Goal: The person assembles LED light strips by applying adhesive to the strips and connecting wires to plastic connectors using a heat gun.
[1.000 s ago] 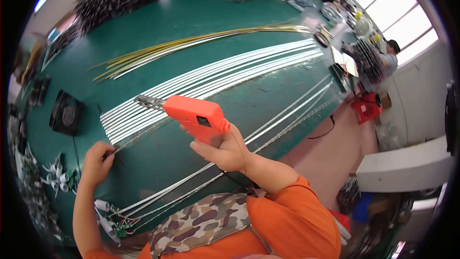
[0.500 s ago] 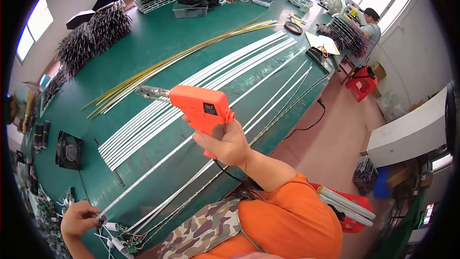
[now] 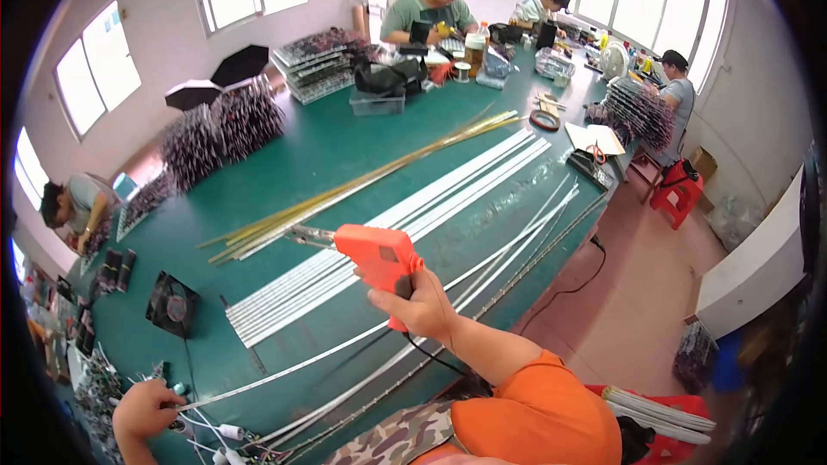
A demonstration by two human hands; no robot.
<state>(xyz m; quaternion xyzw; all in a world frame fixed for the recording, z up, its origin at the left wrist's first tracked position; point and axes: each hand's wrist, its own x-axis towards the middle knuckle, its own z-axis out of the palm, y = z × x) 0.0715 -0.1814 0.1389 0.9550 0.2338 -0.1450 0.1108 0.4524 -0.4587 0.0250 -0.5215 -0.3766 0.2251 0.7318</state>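
My right hand [image 3: 426,303] is wrapped round the grip of an orange soldering gun [image 3: 369,251], held above the table with its metal tip toward the left. At the lower left, the fingers of my left hand [image 3: 146,411] are closed on the near end of a long thin white strip [image 3: 289,370]. This strip bows across the table and passes below the soldering gun. Close to the left hand lie white cylindrical plastic parts [image 3: 231,432] with wires. Several white strips [image 3: 301,303] lie side by side beyond the held one.
Yellowish strips [image 3: 353,185] lie farther back on the green table [image 3: 284,155]. A black fan [image 3: 172,303] stands at the left. Dense stacks of wired parts [image 3: 220,129] line the far edge. Tape [image 3: 544,120] and scissors [image 3: 596,153] lie far right. Co-workers sit around the table.
The view has tilted up, bringing more of the room and co-workers into sight. The held strip now bows toward the table's near edge, where before it ran straight. Both hands keep their hold.
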